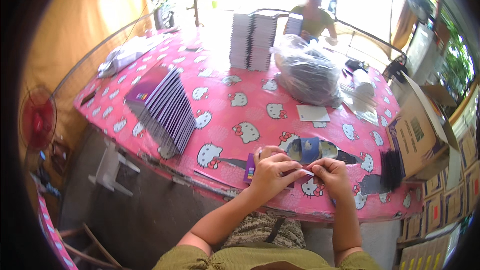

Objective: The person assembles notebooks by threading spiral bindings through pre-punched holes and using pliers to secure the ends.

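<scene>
A purple-covered book (248,171) lies near the table's front edge, partly hidden beneath my left hand (275,172). My left fingers are closed over the book, holding it down with the thumb stretched toward its right end. My right hand (330,174) pinches at that same end, close to my left thumb. What sits between those fingertips is too small to make out. Just beyond my hands is a blue patterned piece (306,149), perhaps cloth, on a dark worn patch of the table cover.
Purple books (162,107) form a leaning stack at left. Two tall stacks (250,42) stand farther back, beside a plastic-wrapped bundle (310,72). A white card (313,113) lies mid-table. At right are a cardboard box (417,130) and black strips (391,169). Another person (314,17) sits opposite.
</scene>
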The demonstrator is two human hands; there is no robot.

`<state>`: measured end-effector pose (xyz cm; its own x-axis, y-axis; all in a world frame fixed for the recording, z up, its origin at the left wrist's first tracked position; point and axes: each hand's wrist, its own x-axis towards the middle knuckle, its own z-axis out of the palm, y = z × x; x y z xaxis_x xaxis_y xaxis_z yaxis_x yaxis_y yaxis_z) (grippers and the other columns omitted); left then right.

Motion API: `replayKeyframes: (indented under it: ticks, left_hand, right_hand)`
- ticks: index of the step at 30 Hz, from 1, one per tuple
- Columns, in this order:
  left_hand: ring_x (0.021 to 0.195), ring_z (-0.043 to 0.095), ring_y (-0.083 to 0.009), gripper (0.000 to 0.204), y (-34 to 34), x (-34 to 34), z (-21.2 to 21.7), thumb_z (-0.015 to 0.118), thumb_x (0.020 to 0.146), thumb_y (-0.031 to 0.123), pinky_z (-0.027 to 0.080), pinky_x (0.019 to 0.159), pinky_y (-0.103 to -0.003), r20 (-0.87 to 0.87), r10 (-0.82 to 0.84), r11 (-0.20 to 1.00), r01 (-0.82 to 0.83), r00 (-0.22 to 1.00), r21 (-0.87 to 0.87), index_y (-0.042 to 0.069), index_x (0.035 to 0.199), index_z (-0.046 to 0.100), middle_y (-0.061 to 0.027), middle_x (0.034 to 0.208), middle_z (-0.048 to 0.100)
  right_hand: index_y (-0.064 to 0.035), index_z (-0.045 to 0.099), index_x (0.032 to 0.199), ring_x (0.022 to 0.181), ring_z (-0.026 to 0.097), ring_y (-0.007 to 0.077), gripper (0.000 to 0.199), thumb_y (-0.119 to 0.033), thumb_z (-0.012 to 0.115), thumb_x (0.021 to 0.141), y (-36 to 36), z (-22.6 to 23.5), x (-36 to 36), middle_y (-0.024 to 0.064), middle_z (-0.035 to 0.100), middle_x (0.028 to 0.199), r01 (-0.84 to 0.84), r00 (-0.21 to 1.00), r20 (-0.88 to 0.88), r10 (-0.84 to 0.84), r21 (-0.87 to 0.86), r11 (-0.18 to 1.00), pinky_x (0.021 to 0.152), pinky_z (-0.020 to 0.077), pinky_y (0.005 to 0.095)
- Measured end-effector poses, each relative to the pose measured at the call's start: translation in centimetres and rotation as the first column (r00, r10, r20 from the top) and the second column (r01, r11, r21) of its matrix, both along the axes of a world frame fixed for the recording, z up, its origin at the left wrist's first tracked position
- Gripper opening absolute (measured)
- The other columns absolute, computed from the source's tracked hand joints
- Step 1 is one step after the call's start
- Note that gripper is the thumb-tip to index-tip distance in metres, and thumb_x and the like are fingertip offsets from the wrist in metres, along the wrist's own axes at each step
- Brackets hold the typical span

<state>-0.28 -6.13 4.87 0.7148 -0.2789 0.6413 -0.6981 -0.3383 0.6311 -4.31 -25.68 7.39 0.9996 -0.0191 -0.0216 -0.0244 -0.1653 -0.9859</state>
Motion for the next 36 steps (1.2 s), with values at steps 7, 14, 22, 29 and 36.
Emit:
replayKeyframes:
  ticks: [7, 14, 22, 29, 36]
  left_hand:
    - [0.103, 0.052, -0.0193, 0.02, -0.7, 0.3, -0.8, 0.074, 0.075, 0.037, 0.022, 0.095, -0.045, -0.057, -0.033, 0.998, 0.03, 0.998, -0.047, 0.017, 0.079, 0.074, 0.0021, 0.08, 0.066]
    - [0.096, 0.053, -0.0202, 0.017, -1.2, 0.6, -0.7, 0.077, 0.072, 0.032, 0.028, 0.09, -0.038, 0.064, 0.109, 0.994, -0.107, 0.992, -0.033, 0.017, 0.078, 0.074, 0.0029, 0.075, 0.064]
    - [0.09, 0.054, -0.0219, 0.02, -1.7, 0.3, 0.0, 0.081, 0.067, 0.021, 0.043, 0.081, -0.034, 0.099, 0.114, 0.991, -0.12, 0.988, 0.055, 0.011, 0.083, 0.075, -0.0021, 0.077, 0.067]
    - [0.092, 0.052, -0.0202, 0.021, -1.0, 0.6, -0.4, 0.078, 0.069, 0.023, 0.033, 0.085, -0.037, 0.039, 0.075, 0.993, -0.078, 0.996, 0.083, 0.016, 0.088, 0.074, 0.0029, 0.081, 0.065]
    - [0.089, 0.053, -0.0199, 0.028, -1.0, 0.3, 0.0, 0.077, 0.07, 0.02, 0.034, 0.083, -0.036, -0.011, 0.077, 0.99, -0.075, 0.997, 0.123, 0.017, 0.097, 0.073, 0.0022, 0.082, 0.066]
  right_hand:
    - [0.0031, 0.068, 0.082, 0.056, 0.053, 0.005, 0.014, -0.009, 0.065, 0.087, -1.2, 0.9, 0.4, 0.0011, 0.062, 0.066, -0.051, 0.998, 0.037, 0.058, -0.179, 0.983, 0.051, 0.0429, 0.0216]
    - [0.0029, 0.063, 0.101, 0.073, 0.057, 0.0056, 0.02, 0.002, 0.067, 0.081, -1.1, 0.6, 0.1, 0.0015, 0.063, 0.083, -0.089, 0.963, 0.205, 0.173, -0.362, 0.928, 0.064, 0.048, 0.0218]
    - [-0.0022, 0.059, 0.104, 0.065, 0.059, 0.0216, 0.021, -0.004, 0.064, 0.084, -0.5, 0.9, -0.7, 0.0108, 0.061, 0.08, 0.194, 0.868, 0.471, 0.155, -0.611, 0.767, 0.06, 0.0464, 0.0325]
    - [-0.0042, 0.057, 0.101, 0.068, 0.061, 0.0274, 0.022, -0.007, 0.067, 0.082, 0.3, 0.6, -1.0, 0.0086, 0.058, 0.079, 0.186, 0.901, 0.426, 0.085, -0.556, 0.81, 0.061, 0.0475, 0.0351]
    - [-0.0073, 0.057, 0.095, 0.079, 0.06, 0.0333, 0.02, -0.013, 0.069, 0.079, 0.8, 0.0, -0.6, 0.011, 0.056, 0.091, 0.217, 0.887, 0.454, 0.087, -0.575, 0.789, 0.063, 0.0477, 0.0422]
